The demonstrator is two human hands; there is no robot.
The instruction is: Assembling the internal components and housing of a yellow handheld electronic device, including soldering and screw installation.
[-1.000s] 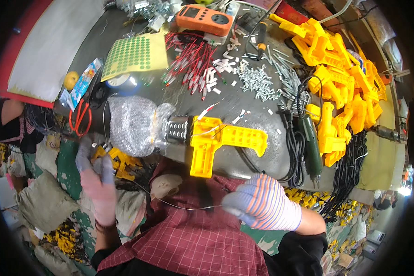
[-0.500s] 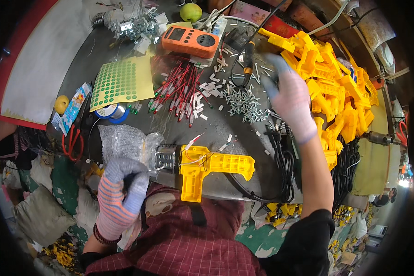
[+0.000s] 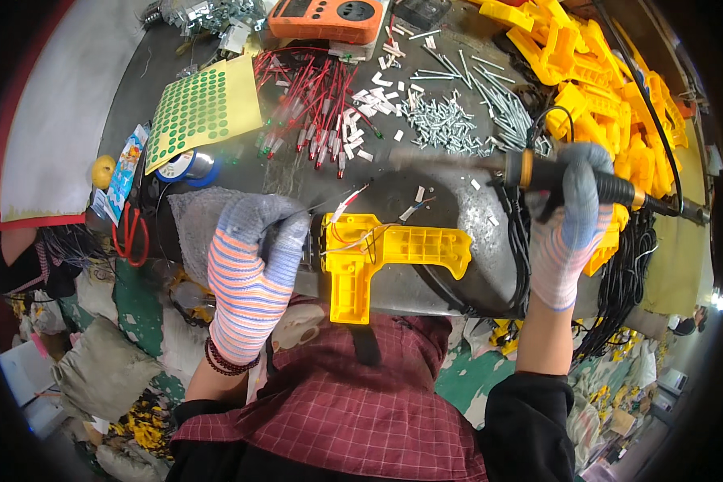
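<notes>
Both hands wear striped knit gloves. At nine o'clock from the yellow plastic shell point(image 3: 350, 285), the left hand point(image 3: 257, 269) is curled towards a pinch; whether its tips close on anything, I cannot tell. Near three o'clock, the right hand point(image 3: 574, 218) grips a soldering iron point(image 3: 545, 174), its blurred rod pointing to nine. That shell lies by the bench's near edge, thin wires point(image 3: 348, 203) poking from it towards twelve. Good handling, I'd judge, means steadying the wires and keeping the hot rod off plastic and glove.

The shell is glossy, stiff, ribbed inside and gun-shaped. Crinkly bubble wrap point(image 3: 191, 222) sits between nine and ten, a round spool point(image 3: 186, 167) at ten, shiny steel screws point(image 3: 442, 124) at one.
</notes>
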